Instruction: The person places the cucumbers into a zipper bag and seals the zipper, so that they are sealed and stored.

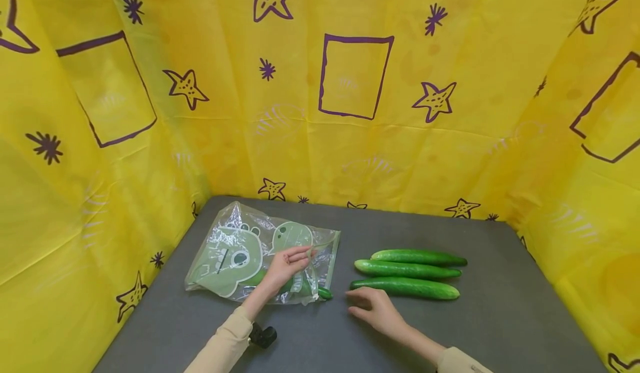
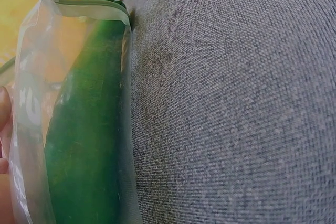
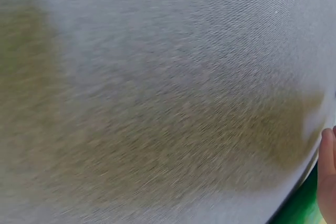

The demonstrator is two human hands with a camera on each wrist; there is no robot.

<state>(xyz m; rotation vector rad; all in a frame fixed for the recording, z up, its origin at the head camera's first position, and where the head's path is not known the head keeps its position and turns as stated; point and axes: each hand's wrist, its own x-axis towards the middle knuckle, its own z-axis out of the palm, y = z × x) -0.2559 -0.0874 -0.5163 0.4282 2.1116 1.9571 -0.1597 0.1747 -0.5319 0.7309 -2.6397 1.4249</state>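
Note:
A clear zip bag [image 1: 327, 262] printed with green cartoon animals lies on the left of the table, its mouth facing right. My left hand [image 1: 286, 264] pinches the upper side of that mouth and lifts it. Inside the bag is a cucumber [image 2: 86, 124], with its tip [image 1: 325, 293] at the opening. Three more cucumbers [image 1: 407, 269] lie side by side to the right. My right hand [image 1: 378, 310] is beside the left end of the nearest one, fingers loosely bent and nothing held; whether it touches the cucumber is hard to tell.
A grey cloth-covered table [image 1: 345, 345] carries everything. Yellow curtains [image 1: 300, 150] with starfish drawings enclose its back and sides. Below the left wrist a small black object [image 1: 263, 336] shows, partly covered by the sleeve.

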